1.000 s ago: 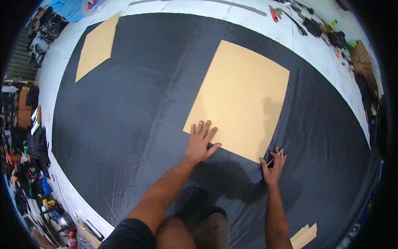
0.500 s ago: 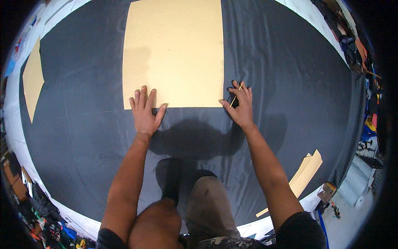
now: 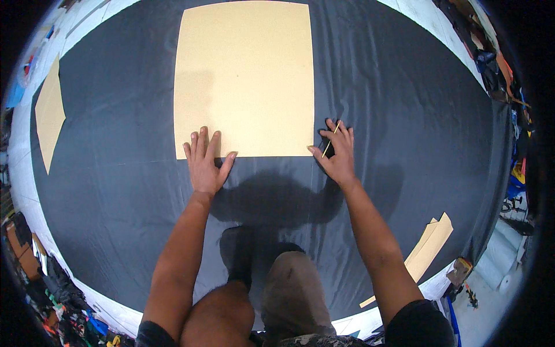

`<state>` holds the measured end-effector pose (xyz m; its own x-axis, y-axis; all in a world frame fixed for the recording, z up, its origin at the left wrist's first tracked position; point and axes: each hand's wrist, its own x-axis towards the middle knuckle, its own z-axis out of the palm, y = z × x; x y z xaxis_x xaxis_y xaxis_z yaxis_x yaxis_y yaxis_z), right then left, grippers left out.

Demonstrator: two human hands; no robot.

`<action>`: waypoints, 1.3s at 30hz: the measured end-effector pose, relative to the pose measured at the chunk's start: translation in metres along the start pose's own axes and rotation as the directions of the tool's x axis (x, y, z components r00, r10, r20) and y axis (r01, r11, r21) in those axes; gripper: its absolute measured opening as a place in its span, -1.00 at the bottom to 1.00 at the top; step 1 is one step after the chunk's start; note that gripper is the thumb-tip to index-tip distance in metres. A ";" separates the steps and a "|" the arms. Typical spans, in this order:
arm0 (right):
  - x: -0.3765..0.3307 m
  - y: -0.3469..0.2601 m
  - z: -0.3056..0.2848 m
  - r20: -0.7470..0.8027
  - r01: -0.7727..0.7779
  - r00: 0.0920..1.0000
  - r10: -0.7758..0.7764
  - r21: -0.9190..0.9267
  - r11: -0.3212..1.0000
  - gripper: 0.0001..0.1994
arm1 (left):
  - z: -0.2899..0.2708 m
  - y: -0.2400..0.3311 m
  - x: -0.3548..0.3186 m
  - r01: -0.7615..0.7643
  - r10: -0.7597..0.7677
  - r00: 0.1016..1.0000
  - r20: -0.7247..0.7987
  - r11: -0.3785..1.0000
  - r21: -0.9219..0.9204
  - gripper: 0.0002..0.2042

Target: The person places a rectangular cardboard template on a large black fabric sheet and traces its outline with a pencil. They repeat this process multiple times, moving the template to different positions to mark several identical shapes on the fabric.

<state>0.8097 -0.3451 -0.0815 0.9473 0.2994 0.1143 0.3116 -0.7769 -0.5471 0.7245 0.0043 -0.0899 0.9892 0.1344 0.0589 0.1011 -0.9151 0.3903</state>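
A large tan paper pattern piece (image 3: 245, 75) lies flat on a wide sheet of black fabric (image 3: 393, 115). My left hand (image 3: 205, 162) rests flat with fingers spread on the pattern's near edge. My right hand (image 3: 337, 151) sits at the pattern's near right corner and pinches a thin yellow marking stick (image 3: 330, 140) between thumb and fingers, its tip on the fabric beside the corner. My knees and a dark sock show on the cloth below my arms.
A second tan pattern piece (image 3: 49, 113) lies at the fabric's far left. Folded tan pieces (image 3: 429, 246) sit at the lower right edge. Tools, clothes and clutter ring the white floor around the fabric on both sides.
The view has shifted so the pattern sits squarer and more central. Both hands stay at its near edge, the right one keeping the stick at the corner.
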 end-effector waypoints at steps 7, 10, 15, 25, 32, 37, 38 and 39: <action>0.000 -0.001 -0.001 0.004 -0.007 1.000 0.007 -0.010 1.000 -0.50 | 0.001 0.000 0.000 0.005 -0.005 1.000 0.001 1.000 0.010 -0.33; 0.000 -0.001 0.000 0.010 -0.012 1.000 0.012 -0.003 1.000 -0.49 | 0.002 -0.002 -0.001 0.002 -0.002 1.000 -0.003 1.000 0.014 -0.33; 0.000 -0.001 -0.002 0.018 -0.016 1.000 0.016 -0.006 1.000 -0.49 | 0.001 -0.001 0.000 0.011 -0.011 1.000 0.012 1.000 0.006 -0.33; 0.023 -0.025 0.012 -0.069 0.032 0.997 -0.035 -0.043 0.999 -0.67 | -0.001 -0.002 0.001 -0.009 0.009 1.000 -0.001 1.000 0.005 -0.33; 0.079 -0.070 0.054 0.053 0.196 0.980 -0.191 -0.138 0.971 -0.68 | -0.001 0.000 0.002 0.006 -0.007 1.000 0.030 1.000 0.011 -0.31; 0.079 -0.073 0.062 0.139 0.117 0.985 -0.099 -0.133 0.984 -0.68 | -0.003 0.000 0.000 0.009 -0.009 1.000 0.029 1.000 0.013 -0.33; 0.078 -0.073 0.060 0.131 0.117 0.986 -0.099 -0.133 0.984 -0.68 | -0.003 0.001 0.001 -0.005 0.004 1.000 0.014 1.000 0.013 -0.33; 0.078 -0.073 0.060 0.122 0.116 0.988 -0.099 -0.134 0.984 -0.68 | -0.004 0.001 0.002 0.008 -0.008 1.000 0.015 1.000 0.018 -0.33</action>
<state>0.8564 -0.2314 -0.0824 0.8953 0.4406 0.0660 0.4262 -0.8041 -0.4144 0.7257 0.0048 -0.0856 0.9898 0.1359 0.0420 0.1105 -0.9207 0.3744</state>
